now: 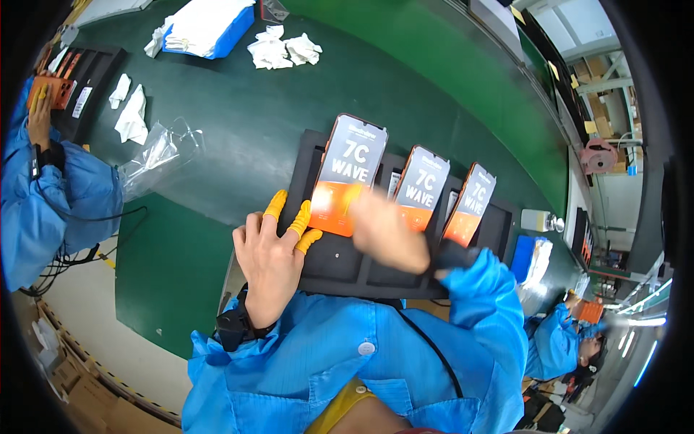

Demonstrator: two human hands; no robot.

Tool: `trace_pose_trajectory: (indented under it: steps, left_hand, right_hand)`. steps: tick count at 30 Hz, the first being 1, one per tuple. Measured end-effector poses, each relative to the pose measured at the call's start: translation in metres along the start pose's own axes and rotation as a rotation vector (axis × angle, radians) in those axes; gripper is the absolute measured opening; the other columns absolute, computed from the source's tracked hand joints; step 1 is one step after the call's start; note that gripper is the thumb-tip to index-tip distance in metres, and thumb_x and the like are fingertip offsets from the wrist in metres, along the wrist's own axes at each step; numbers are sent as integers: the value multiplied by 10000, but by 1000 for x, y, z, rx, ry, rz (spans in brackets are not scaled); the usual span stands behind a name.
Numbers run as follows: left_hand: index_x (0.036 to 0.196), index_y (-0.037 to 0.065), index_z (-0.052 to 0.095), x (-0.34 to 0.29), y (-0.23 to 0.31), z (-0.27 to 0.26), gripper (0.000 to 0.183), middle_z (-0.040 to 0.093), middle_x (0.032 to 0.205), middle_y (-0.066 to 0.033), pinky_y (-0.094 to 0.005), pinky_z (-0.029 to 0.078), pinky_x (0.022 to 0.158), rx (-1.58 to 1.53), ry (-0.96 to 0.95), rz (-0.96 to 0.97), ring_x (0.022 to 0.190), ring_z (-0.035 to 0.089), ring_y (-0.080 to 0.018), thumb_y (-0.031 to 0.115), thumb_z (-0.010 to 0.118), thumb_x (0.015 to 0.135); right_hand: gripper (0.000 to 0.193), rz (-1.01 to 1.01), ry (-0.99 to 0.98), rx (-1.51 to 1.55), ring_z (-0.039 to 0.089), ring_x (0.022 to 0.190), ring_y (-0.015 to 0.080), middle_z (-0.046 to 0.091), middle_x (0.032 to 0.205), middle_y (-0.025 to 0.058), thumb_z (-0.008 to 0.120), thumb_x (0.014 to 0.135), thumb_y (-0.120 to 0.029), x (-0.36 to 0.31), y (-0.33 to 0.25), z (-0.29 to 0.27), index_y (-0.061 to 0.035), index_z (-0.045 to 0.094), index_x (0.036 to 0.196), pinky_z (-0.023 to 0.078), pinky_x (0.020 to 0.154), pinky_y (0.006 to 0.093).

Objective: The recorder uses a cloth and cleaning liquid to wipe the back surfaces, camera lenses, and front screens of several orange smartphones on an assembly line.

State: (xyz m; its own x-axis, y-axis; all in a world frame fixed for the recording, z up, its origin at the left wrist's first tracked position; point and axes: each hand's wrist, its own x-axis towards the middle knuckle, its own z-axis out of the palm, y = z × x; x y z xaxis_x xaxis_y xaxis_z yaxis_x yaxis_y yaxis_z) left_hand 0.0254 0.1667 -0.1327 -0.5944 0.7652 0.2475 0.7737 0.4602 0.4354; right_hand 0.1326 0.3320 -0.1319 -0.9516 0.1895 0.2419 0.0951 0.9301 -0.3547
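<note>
A black tray (336, 269) with compartments lies in front of me, bearing three smartphones with grey-and-orange fronts. The leftmost smartphone (338, 189) rests tilted across the tray; the middle smartphone (421, 186) and the right smartphone (470, 205) lie beside it. My left hand (271, 249), with yellow finger cots, has its fingers spread, index finger and thumb at the leftmost phone's lower left edge. My right hand (390, 230) is smeared by motion over that phone's lower right side, with a yellow fingertip on or just above the front. Whether its fingers hold anything is hidden by the blur.
Crumpled white cloths (278, 49) and a blue box of white cloths (210, 29) lie at the back. A clear plastic bag (163, 155) is to the left. A bottle (541, 220) and a blue packet (530, 259) stand right. Co-workers sit at both sides.
</note>
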Motion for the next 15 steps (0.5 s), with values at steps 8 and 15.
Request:
trace_pose_trajectory:
  steps: [8, 15]
  left_hand:
    - [993, 89, 725, -3, -6, 1, 315, 608, 1167, -77, -372, 363, 791, -90, 24, -37, 958, 519, -237, 186, 765, 696]
    - [984, 89, 727, -3, -6, 4, 297, 602, 1170, -78, -372, 341, 831, -68, -10, -8, 981, 517, -231, 203, 758, 711]
  right_hand:
    - [169, -2, 320, 53, 579, 723, 361, 550, 791, 176, 576, 711, 44, 66, 60, -21, 2, 554, 873, 488, 631, 422]
    - [218, -136, -115, 144, 582, 747, 316, 521, 767, 149, 572, 685, 47, -14, -18, 0, -14, 548, 893, 495, 650, 420]
